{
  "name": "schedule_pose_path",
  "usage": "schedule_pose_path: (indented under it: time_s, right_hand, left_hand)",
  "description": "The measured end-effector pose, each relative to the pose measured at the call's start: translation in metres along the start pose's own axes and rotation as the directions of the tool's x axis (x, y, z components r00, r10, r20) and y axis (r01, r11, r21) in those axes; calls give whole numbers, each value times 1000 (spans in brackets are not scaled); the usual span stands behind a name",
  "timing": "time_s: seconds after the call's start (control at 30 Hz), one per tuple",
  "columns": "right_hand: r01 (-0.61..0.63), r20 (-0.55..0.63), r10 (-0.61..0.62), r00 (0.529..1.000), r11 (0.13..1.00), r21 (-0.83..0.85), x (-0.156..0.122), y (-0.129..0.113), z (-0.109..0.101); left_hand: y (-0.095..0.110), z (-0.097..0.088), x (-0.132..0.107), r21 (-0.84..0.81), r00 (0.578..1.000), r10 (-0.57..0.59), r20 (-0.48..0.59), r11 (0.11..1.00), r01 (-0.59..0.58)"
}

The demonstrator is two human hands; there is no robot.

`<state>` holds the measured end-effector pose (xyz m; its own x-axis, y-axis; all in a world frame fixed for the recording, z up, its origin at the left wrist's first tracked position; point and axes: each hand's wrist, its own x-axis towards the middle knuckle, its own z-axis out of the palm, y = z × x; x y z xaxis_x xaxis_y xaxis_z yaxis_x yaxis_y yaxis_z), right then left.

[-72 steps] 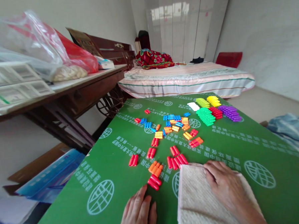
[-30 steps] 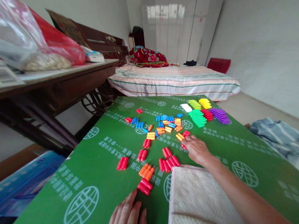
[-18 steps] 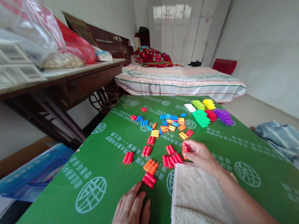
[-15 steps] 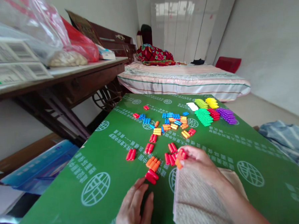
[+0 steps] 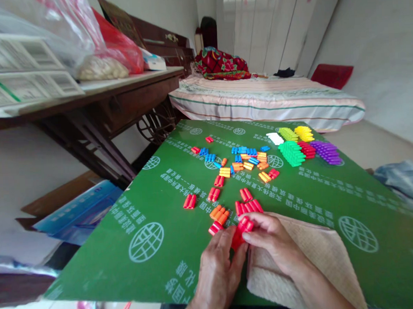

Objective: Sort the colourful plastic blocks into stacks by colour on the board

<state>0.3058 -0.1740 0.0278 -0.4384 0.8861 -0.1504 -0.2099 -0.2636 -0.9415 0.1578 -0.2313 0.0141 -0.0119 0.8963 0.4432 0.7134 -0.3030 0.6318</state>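
Note:
Small red plastic toy blocks [image 5: 238,238], made of joined round-ended tubes, are between my two hands above the near part of the green board. My right hand [image 5: 273,239] pinches the upper red piece between thumb and fingers. From the left, my left hand [image 5: 216,267] closes on the lower red piece, its fingers partly hiding it. Whether the two pieces are joined I cannot tell. Just beyond my left fingers lie a red block [image 5: 216,227] and an orange block group [image 5: 220,214]. A row of red blocks [image 5: 242,208] lies right behind my right fingertips.
A beige folded cloth [image 5: 302,264] lies under my right forearm on the green board [image 5: 171,221]. Loose blue pieces [image 5: 242,150] and orange ones are scattered farther back. Green bundled blocks [image 5: 291,153] and purple ones [image 5: 326,152] sit at the far right. A sewing table [image 5: 113,92] stands left.
My left hand has moved right and closed on the red piece beside my right hand. Orange showed at my right fingertips earlier; red shows there now. The view has shifted.

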Motion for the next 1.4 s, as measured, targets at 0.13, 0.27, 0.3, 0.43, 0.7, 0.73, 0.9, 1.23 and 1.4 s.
schedule_pose_path:
  time_s: [0.13, 0.27, 0.3, 0.43, 0.7, 0.73, 0.9, 1.23, 1.4]
  right_hand:
    - [-22, -68, 22, 997, 1000, -3, 3, 1, -1]
    - [-21, -198, 43, 979, 994, 112, 7, 4, -7]
    - [-10, -212, 41, 976, 989, 145, 8, 4, -9]
    - [19, -232, 38, 972, 971, 237, 9, 4, -16]
    - [27, -218, 33, 975, 963, 267, 9, 8, -20]
    - [25, -216, 34, 976, 965, 262, 9, 8, -21]
    - [21, -197, 27, 980, 972, 235, 8, 11, -23]
    - [11, -182, 32, 983, 972, 233, 4, 10, -21]
    - [-9, -153, 45, 987, 975, 223, 5, 11, -21]
  left_hand:
    - [-4, 3, 0, 79, 999, 48, -22, 996, -46]
    - [-10, 3, 2, 186, 988, 134, -78, 975, -118]
    - [-11, 3, 2, 214, 985, 151, -84, 968, -130]
    - [-16, 8, 5, 335, 968, 233, -94, 923, -190]
    - [-22, 17, 12, 422, 968, 229, -106, 891, -165]
    - [-23, 17, 11, 424, 968, 228, -108, 891, -163]
    - [-25, 18, 8, 463, 979, 186, -84, 877, -127]
    - [-26, 2, -22, 446, 957, 263, -120, 876, -185]
    - [-40, -23, -48, 516, 933, 360, -8, 801, -305]
